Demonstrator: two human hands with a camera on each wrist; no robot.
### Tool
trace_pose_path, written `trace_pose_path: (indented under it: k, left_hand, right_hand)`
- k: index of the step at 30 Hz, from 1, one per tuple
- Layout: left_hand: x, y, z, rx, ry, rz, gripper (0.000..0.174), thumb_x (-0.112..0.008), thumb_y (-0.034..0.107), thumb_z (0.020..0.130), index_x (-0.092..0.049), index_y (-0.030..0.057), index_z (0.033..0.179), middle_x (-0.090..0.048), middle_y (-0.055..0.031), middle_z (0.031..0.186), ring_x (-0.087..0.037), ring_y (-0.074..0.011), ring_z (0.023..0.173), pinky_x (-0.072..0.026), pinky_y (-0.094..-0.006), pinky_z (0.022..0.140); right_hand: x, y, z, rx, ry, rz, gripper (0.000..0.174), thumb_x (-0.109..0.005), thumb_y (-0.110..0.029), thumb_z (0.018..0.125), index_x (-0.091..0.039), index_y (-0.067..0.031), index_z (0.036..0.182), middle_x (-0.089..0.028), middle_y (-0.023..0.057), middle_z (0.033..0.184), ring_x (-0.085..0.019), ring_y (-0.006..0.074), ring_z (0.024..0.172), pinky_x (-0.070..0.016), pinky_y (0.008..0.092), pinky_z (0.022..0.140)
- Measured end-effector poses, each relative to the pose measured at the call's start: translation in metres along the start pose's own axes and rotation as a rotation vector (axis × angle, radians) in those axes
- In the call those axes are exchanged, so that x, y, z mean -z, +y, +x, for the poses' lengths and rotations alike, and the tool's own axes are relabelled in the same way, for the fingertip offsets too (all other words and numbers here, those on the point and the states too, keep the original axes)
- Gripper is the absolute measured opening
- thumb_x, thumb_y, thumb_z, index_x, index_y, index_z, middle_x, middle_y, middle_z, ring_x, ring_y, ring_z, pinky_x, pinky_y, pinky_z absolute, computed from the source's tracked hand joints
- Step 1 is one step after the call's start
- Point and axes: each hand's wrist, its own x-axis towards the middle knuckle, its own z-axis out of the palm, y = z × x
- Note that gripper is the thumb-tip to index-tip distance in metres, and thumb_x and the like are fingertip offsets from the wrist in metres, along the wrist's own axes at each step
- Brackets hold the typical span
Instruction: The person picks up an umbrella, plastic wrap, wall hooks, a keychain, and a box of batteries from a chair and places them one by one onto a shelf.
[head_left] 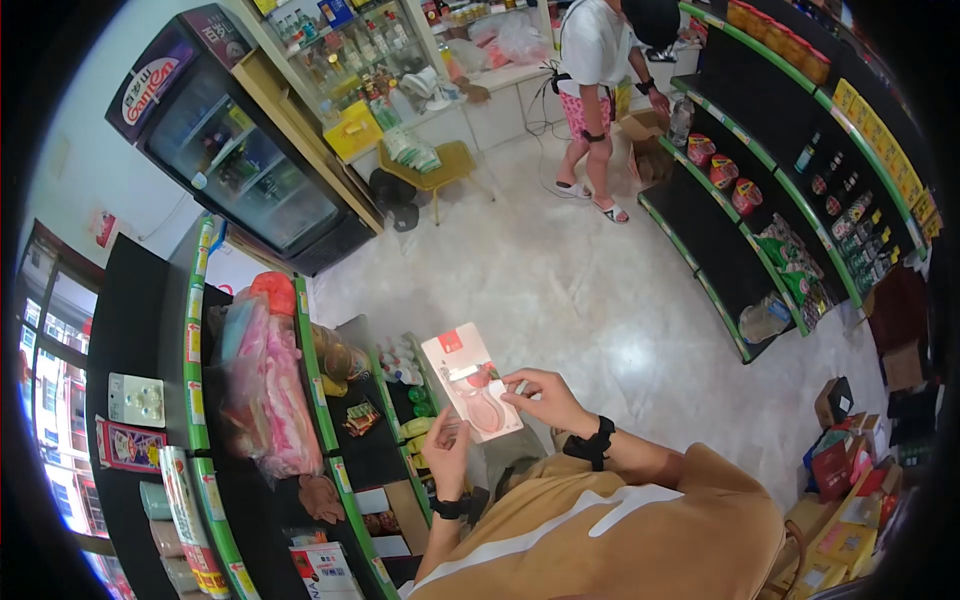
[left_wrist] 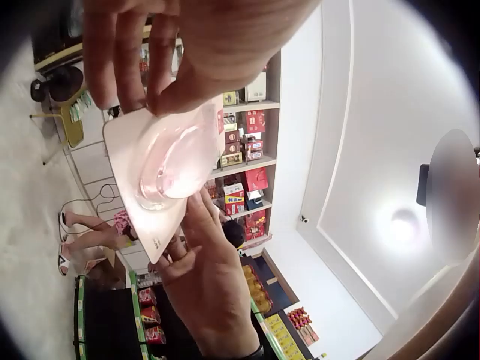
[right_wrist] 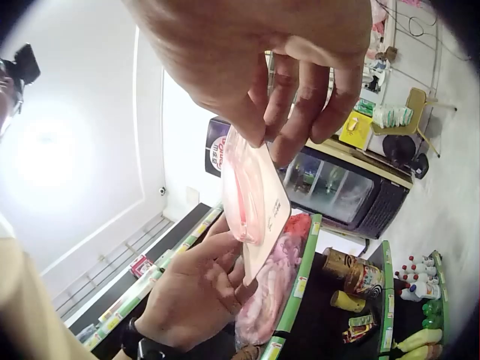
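Note:
A pink and white blister-pack card (head_left: 462, 370) with a clear raised plastic bubble is held up in front of the person's chest. My left hand (head_left: 446, 458) pinches its lower left edge between thumb and fingers. On the opposite edge, the thumb and fingertips of my right hand (head_left: 548, 398) grip the card. From the left wrist, the bubble (left_wrist: 176, 161) shows side-on, with the left hand (left_wrist: 202, 45) above and the right hand (left_wrist: 210, 281) below. The right wrist view shows the card (right_wrist: 266, 202) tilted between both hands; what the bubble contains is unclear.
Store shelving (head_left: 320, 400) with bagged pink goods (head_left: 265, 380) and jars stands at the left. More shelves (head_left: 740, 215) line the right, near another person (head_left: 595, 60). A drinks fridge (head_left: 240, 160) and a yellow chair (head_left: 440, 170) are farther back. Boxes (head_left: 840, 530) lie at lower right.

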Motion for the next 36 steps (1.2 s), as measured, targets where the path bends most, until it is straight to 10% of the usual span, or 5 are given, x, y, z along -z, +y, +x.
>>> trace_pose_path:
  k: [19, 31, 36]
  left_hand:
    - [0.151, 0.078, 0.227, -0.242, 0.296, -0.061, 0.04, -0.05, 0.011, 0.105, -0.051, -0.005, 0.142, -0.064, -0.0111, 0.112, -0.063, -0.0142, 0.091, -0.0545, -0.0263, 0.071]
    - [0.21, 0.151, 0.286, -0.324, 0.442, 0.132, 0.065, -0.07, 0.011, 0.09, -0.043, -0.0006, 0.149, -0.057, -0.0101, 0.12, -0.059, -0.0198, 0.105, -0.0502, -0.0318, 0.089]
    - [0.22, 0.21, 0.316, -0.275, 0.579, 0.412, 0.079, -0.074, 0.016, 0.088, -0.034, 0.0022, 0.155, -0.054, -0.0158, 0.134, -0.058, -0.0259, 0.111, -0.0467, -0.0363, 0.097]
  right_hand:
    - [-0.157, -0.088, 0.345, 0.307, -0.47, -0.123, 0.032, -0.077, -0.022, 0.085, -0.073, -0.0059, 0.111, -0.073, 0.0045, 0.091, -0.064, 0.0097, 0.064, -0.0504, 0.0244, 0.061]
    - [-0.272, -0.134, 0.525, 0.383, -0.965, -0.003, 0.031, -0.077, -0.019, 0.089, -0.071, -0.0051, 0.116, -0.072, 0.0025, 0.105, -0.064, 0.0083, 0.095, -0.0536, 0.0267, 0.082]
    - [-0.333, -0.172, 0.598, 0.4, -1.19, 0.162, 0.027, -0.077, -0.003, 0.086, -0.068, 0.0001, 0.111, -0.068, 0.0042, 0.097, -0.067, 0.0084, 0.079, -0.0535, 0.0229, 0.072]
